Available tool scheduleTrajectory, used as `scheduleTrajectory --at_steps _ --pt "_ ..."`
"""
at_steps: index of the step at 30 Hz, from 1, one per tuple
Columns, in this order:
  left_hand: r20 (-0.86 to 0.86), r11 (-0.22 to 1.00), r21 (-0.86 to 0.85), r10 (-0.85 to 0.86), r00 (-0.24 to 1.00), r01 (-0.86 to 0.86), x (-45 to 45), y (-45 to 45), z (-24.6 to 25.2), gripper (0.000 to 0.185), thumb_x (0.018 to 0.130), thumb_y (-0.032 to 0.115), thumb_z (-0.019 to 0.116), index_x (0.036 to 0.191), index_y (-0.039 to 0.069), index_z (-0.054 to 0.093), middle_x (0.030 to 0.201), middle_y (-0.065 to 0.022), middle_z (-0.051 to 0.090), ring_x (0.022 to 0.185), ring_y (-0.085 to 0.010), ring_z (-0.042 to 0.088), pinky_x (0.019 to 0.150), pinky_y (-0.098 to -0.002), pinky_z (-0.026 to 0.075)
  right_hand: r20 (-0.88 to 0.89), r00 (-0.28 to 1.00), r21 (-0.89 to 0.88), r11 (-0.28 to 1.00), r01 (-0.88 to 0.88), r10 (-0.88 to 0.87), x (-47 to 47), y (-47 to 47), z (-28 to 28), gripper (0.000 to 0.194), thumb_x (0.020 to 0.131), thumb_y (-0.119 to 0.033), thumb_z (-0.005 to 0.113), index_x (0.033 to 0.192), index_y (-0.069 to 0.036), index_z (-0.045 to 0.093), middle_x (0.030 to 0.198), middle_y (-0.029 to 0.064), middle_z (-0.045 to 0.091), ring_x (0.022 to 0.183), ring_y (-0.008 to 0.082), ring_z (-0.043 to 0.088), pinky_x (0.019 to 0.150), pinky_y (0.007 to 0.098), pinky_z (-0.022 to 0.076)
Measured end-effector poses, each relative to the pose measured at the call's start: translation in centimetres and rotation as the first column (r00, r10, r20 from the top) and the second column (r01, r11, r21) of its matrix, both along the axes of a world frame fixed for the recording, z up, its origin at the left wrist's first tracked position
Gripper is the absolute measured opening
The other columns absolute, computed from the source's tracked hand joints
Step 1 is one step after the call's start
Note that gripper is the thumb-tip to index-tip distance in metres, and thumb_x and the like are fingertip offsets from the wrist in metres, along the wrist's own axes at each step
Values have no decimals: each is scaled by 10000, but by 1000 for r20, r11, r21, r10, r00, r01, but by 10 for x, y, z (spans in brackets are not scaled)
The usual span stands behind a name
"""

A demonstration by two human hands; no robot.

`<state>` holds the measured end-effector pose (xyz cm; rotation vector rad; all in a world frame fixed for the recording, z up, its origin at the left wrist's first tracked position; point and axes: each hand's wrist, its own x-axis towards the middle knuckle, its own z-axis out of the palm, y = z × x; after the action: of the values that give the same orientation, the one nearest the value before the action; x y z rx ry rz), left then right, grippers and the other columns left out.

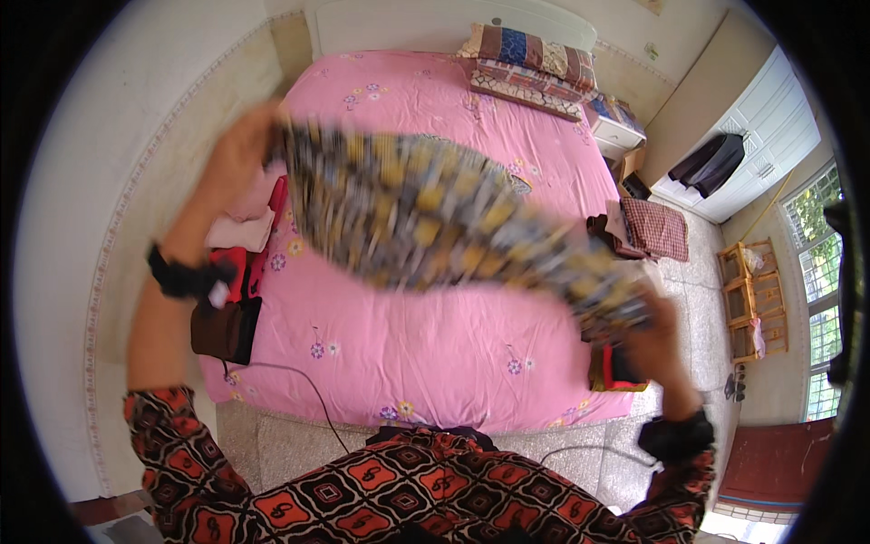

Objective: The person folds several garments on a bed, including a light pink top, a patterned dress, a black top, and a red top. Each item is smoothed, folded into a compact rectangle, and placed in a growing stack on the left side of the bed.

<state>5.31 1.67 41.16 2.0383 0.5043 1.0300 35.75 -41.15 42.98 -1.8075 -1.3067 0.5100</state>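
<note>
A patterned cloth [421,211] in grey, yellow and black stretches in the air above the bed, blurred by motion. My left hand [248,146] grips its upper left corner, raised high. Lower down at the right, my right hand [656,333] has the cloth's other end bunched in its fingers. The fabric sags between the two hands and narrows towards the right. Beneath it lies a pink floral bedsheet [421,347] covering the bed. Part of another patterned piece [518,182] shows on the sheet behind the cloth; its kind is unclear.
Folded clothes [241,231] and a dark brown folded item [217,330] line the bed's left edge. At the right edge are a checked folded cloth [656,228] and a red-and-black pile [615,370]. Stacked pillows [537,54] lie by the headboard. A cable [306,374] hangs near me.
</note>
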Motion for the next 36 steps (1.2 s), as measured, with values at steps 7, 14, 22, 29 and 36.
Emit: scheduleTrajectory --at_steps 7,14,22,29,36 --pt "-629 974 218 182 755 -53 -81 -80 -278 212 858 39 454 999 98 602 872 -177 531 807 -354 542 681 -436 441 -17 990 -394 909 -136 141 -75 18 -222 212 783 -160 669 936 -36 591 769 228 612 751 415 602 623 437 476" --pt "-502 176 -829 -654 566 -532 -85 -215 -392 899 848 726 304 1279 -49 453 1249 -239 529 1090 -313 559 882 -449 445 -241 949 -375 883 -282 201 -127 65 -281 263 822 -242 613 941 -10 586 800 252 604 774 439 582 660 469 470" --pt "450 -473 -801 -75 890 366 -17 -252 -347 818 878 705 269 1341 48 417 1331 -159 485 1232 -246 459 1033 -365 358 -306 861 -339 799 -496 405 -158 102 -274 235 849 -212 589 1000 -32 608 771 218 625 715 384 614 657 418 477" --pt "201 -234 -943 170 965 237 -14 -224 -358 320 914 227 522 1172 40 552 1098 -98 631 989 -223 610 905 -367 470 -324 815 -390 717 -578 481 -149 90 -261 257 855 -266 582 984 -44 599 783 233 622 735 409 606 668 456 479" --pt "-638 233 -698 225 736 -677 -3 -245 -353 509 782 8 552 1255 -41 373 949 -172 594 910 -286 603 785 -347 485 -129 829 -579 637 -509 545 -91 47 -276 277 826 -283 598 939 -33 558 817 230 627 804 403 613 700 477 478"
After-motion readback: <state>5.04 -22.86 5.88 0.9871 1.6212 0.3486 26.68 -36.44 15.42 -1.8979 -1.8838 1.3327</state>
